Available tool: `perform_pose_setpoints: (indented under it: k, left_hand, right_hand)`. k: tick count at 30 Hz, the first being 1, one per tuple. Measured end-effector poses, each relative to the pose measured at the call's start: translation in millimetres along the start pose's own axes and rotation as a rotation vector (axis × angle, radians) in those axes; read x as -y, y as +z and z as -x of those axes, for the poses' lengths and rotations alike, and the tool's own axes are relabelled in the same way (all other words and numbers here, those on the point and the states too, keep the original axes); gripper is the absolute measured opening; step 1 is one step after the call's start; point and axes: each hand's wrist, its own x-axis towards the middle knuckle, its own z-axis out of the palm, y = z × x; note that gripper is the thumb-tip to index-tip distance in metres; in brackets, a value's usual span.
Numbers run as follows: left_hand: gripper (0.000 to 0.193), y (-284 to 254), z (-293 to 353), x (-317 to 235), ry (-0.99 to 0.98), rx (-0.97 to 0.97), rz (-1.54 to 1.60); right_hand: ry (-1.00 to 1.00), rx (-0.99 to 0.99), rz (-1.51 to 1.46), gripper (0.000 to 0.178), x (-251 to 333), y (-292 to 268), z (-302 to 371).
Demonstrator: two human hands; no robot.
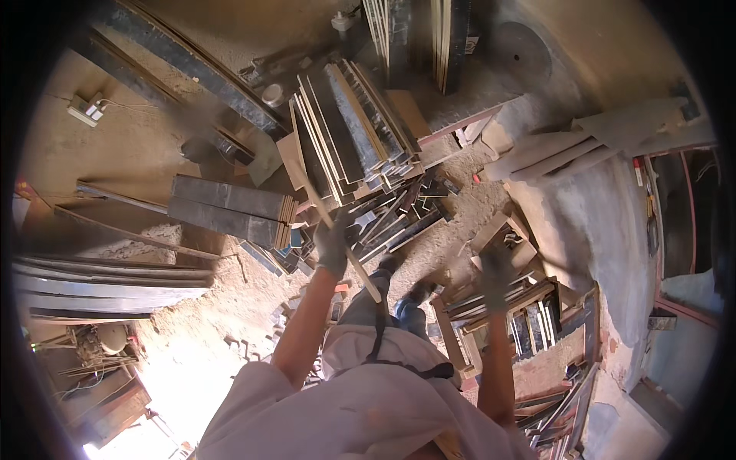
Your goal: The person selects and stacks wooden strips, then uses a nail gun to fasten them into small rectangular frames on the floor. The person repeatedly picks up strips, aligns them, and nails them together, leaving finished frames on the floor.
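My left hand, in a grey glove, is closed around a long thin wooden strip. The strip runs slantwise, its near end by my legs and its far end close to the big stack of boards. My right hand, gloved in dark grey, is out to the right above a pile of wood offcuts. Motion blurs its fingers, and whether it holds or touches anything cannot be made out.
Short dark-faced offcuts lie heaped ahead of my feet. Dark planks are stacked to the left, near long curved sheets. Sawdust covers the floor. Grey sheets lie at the right; a socket is on the wall.
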Motion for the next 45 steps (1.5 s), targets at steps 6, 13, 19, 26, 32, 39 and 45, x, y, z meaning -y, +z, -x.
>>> perform_pose_setpoints:
  k: [6, 13, 19, 26, 32, 39, 45]
  left_hand:
    - [0.033, -27, 20, 4, -0.043, -0.060, 0.154]
    - [0.038, -15, 1, 12, -0.021, 0.055, 0.167]
    - [0.062, 2, -86, 4, -0.212, 0.635, 0.522]
    - [0.032, 4, -65, 5, -0.115, 0.522, 0.277]
    - [0.026, -11, -5, -13, -0.138, -0.020, 0.206]
    - [0.063, -60, -26, 4, -0.009, 0.330, 0.277]
    - [0.084, -18, 1, 29, -0.180, 0.850, 0.398]
  right_hand:
    - [-0.949, 0.038, 0.732, 0.047, 63, 189, -90]
    - [-0.547, 0.254, 1.054, 0.046, 69, 228, -132]
    - [-0.453, 0.493, 0.374, 0.045, 141, 102, -3]
    - [-0.607, 0.227, 0.476, 0.037, 73, 164, -76]
    - [-0.392, 0.168, 1.238, 0.050, 81, 254, -132]
    - [-0.238, 0.319, 0.375, 0.043, 118, 168, -79]
    - [-0.576, 0.436, 0.479, 0.075, 111, 9, 90]
